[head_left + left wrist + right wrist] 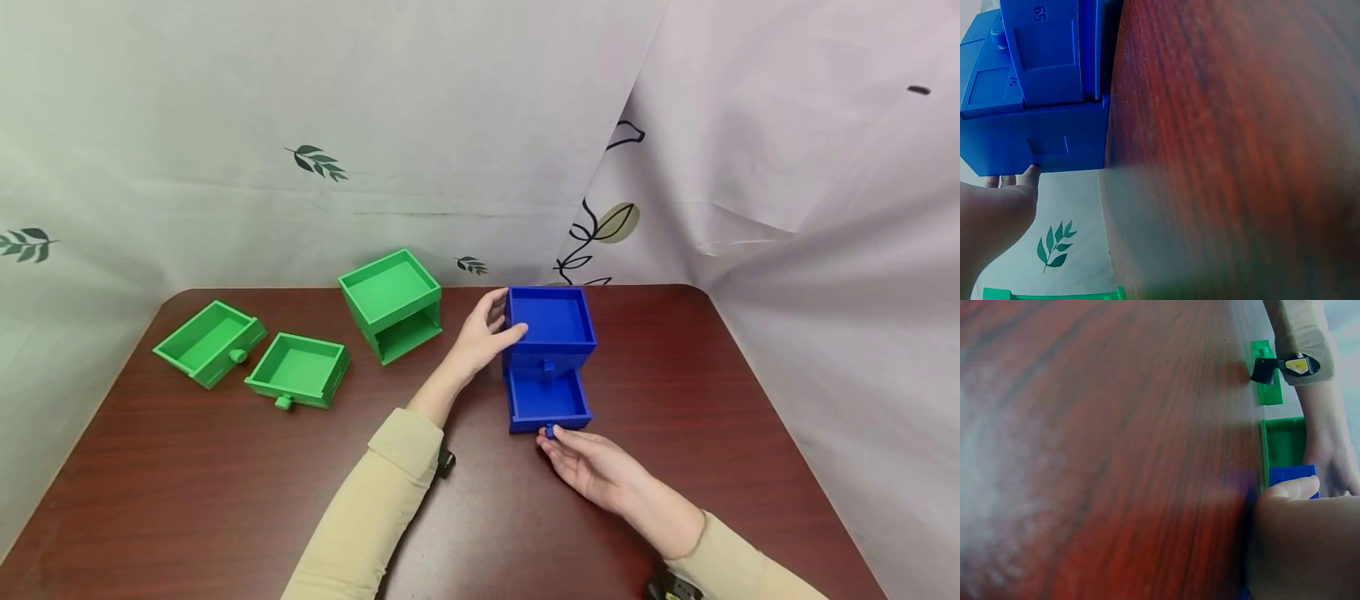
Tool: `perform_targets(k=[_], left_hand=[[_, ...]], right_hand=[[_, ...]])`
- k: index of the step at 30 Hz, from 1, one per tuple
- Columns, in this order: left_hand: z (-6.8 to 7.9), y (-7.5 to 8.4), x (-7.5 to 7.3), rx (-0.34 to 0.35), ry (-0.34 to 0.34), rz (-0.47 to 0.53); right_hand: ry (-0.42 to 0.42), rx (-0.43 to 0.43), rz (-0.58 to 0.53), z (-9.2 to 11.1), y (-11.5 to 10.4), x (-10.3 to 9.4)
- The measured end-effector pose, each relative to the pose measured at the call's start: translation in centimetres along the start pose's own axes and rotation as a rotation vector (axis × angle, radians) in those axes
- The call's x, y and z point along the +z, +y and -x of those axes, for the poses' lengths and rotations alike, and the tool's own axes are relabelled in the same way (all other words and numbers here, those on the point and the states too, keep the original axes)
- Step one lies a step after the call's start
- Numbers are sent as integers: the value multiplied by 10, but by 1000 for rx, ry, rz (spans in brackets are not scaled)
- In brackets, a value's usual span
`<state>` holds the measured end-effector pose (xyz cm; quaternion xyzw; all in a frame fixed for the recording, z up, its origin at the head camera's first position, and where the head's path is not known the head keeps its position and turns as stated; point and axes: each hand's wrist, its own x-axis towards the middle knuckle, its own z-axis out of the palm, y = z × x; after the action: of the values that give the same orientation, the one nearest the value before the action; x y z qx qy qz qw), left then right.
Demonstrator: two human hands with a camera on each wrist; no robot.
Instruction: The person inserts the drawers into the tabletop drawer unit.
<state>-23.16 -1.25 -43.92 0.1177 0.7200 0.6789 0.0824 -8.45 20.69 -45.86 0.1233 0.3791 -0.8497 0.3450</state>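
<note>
A small blue drawer cabinet (551, 315) with a shallow tray top stands right of the table's middle. Its lower drawer (543, 395) is pulled far out toward the front, while the upper drawer (527, 362) sits in its slot. With the thumb over the top rim and the fingers along the side, my left hand (482, 335) holds the cabinet at its left. My right hand (596, 469) pinches the lower drawer's knob (550, 431) between thumb and fingers. The left wrist view shows the cabinet's side wall (997, 147) above the left hand.
Left of the blue cabinet stands a green cabinet shell (390, 287) with an open slot. Two loose green drawers lie farther left, one (208, 333) near the table's left edge, the other (300, 367) beside it. A patterned cloth (480, 125) hangs behind the table (225, 500).
</note>
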Motion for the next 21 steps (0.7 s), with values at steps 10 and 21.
perform_targets(k=[10,21], left_hand=[[0,-1,0,-1,-3,0],[0,0,0,-6,-1,-13]], right_hand=[[16,2,-13,-3,-1,2],[28,4,-17,-4,-3,3]])
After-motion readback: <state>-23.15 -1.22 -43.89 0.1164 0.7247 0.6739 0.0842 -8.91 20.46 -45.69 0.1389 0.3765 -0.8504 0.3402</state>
